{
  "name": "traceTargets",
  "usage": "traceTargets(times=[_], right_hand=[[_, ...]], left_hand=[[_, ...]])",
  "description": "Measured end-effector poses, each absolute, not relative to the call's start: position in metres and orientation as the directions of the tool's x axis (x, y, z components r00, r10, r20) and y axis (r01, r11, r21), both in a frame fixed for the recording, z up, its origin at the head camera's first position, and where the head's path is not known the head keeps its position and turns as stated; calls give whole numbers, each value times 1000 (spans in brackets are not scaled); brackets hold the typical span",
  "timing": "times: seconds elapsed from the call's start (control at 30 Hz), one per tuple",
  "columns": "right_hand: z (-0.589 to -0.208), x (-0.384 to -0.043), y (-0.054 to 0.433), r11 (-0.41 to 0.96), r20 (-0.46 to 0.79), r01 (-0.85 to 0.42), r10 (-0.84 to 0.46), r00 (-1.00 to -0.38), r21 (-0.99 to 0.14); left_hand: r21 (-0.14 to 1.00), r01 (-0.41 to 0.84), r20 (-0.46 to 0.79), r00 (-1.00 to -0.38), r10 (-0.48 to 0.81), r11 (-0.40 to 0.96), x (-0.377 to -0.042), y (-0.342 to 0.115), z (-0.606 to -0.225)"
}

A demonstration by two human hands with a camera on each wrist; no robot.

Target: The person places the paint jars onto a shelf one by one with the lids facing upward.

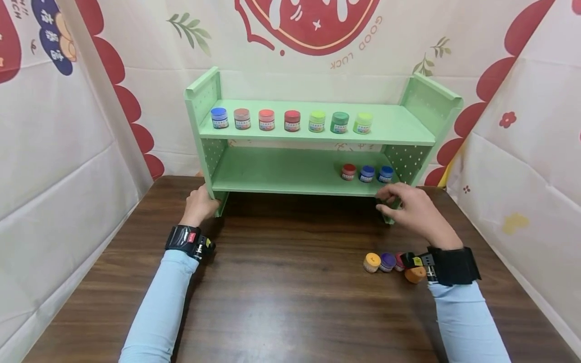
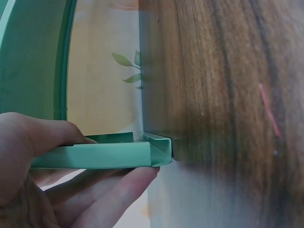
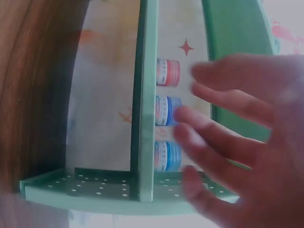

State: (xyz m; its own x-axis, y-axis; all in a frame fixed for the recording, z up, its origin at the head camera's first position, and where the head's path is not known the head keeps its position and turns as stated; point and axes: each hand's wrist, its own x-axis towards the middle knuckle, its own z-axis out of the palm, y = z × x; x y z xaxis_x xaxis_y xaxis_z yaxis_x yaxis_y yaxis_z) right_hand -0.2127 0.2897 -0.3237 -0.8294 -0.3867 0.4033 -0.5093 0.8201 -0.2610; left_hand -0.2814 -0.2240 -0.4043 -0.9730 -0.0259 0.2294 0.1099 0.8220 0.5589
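Note:
A green two-tier shelf [image 1: 272,169] stands on the table. My left hand [image 1: 199,205] grips the lower end of its left side panel [image 2: 95,156], thumb on one face and fingers on the other. At the lower right of the shelf is my right hand [image 1: 410,209], its fingers spread and holding nothing; it is blurred in the right wrist view. Close to those fingers, a red jar [image 3: 169,72], a blue jar [image 3: 167,110] and a lighter blue jar [image 3: 167,156] sit in a row on the lower tier. Several jars, including a dark green jar [image 1: 339,122], line the upper tier.
On the brown table [image 1: 272,282] near my right wrist are a yellow jar [image 1: 371,262], a purple jar [image 1: 388,262], a partly hidden red jar [image 1: 399,261] and an orange jar [image 1: 415,275]. A patterned cloth [image 1: 317,83] hangs behind the shelf.

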Motion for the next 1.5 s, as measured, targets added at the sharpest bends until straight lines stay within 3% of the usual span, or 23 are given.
traceTargets(times=[0.2, 0.33, 0.47, 0.87, 1.3, 1.5], right_hand=[[-330, -212, 299, 818, -8, -414, -455, -891, -399], [-339, -216, 294, 814, -268, -309, -479, -836, -491], [-348, -220, 286, 819, -381, -267, -492, -783, -508], [-362, -225, 274, 824, -420, -262, -498, -758, -503], [-365, -230, 286, 837, -211, -369, -478, -853, -404], [-358, -227, 284, 886, -223, -332, -413, -883, -325]], left_hand=[[558, 115, 220, -976, -13, 822, -282, -223, -406], [551, 114, 227, -974, -17, 827, -281, -225, -404], [548, 116, 224, -975, -12, 828, -281, -226, -403], [548, 106, 212, -977, -15, 830, -283, -227, -403], [554, 98, 205, -979, -21, 827, -283, -226, -405], [547, 103, 216, -976, -21, 831, -283, -226, -405]])
